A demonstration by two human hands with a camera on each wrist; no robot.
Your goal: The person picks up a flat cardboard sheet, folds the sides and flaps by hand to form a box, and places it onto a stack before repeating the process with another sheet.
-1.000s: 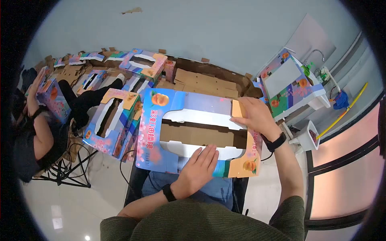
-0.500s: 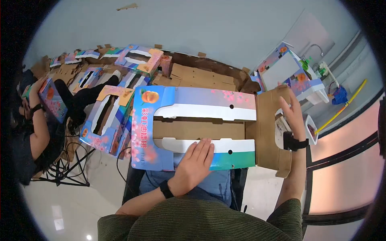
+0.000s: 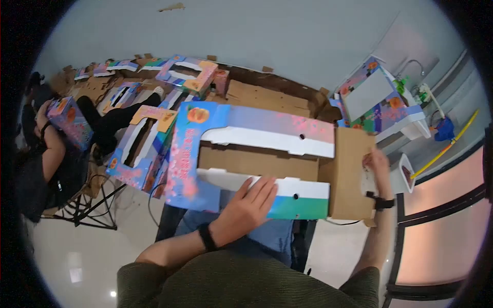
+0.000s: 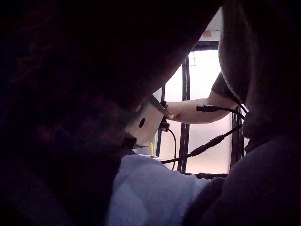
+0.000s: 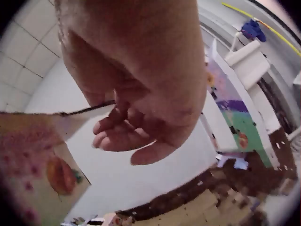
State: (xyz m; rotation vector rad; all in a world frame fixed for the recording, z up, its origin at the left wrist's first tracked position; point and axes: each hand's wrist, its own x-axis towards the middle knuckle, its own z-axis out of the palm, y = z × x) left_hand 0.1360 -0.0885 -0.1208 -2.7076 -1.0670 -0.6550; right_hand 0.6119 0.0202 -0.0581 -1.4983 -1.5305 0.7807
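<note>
A printed cardboard box (image 3: 195, 177) lies over the person's lap, its long opening facing up. My left hand (image 3: 243, 210) rests on the white near-side flap (image 3: 308, 188), fingers extended. The brown inner face of the right end panel (image 3: 350, 172) is folded outward. At the handle cutout in that panel, my right hand (image 3: 379, 167) grips its edge with curled fingers. In the right wrist view the fingers of my right hand (image 5: 136, 113) curl beside the panel's printed outer face (image 5: 33, 165). The left wrist view is mostly dark, and the left hand's fingers cannot be made out there.
Printed boxes (image 3: 128, 154) stand at the left, near another person's arm (image 3: 51, 154). Flat brown cardboard (image 3: 267, 97) lies behind. A large printed box (image 3: 380, 100) stands at the right by a sink, with a white basin (image 3: 405, 172) below.
The box's right end panel has swung outward from its folded-over position. My right hand has moved right and down with it, its fingers now more curled. My left hand stays on the near side.
</note>
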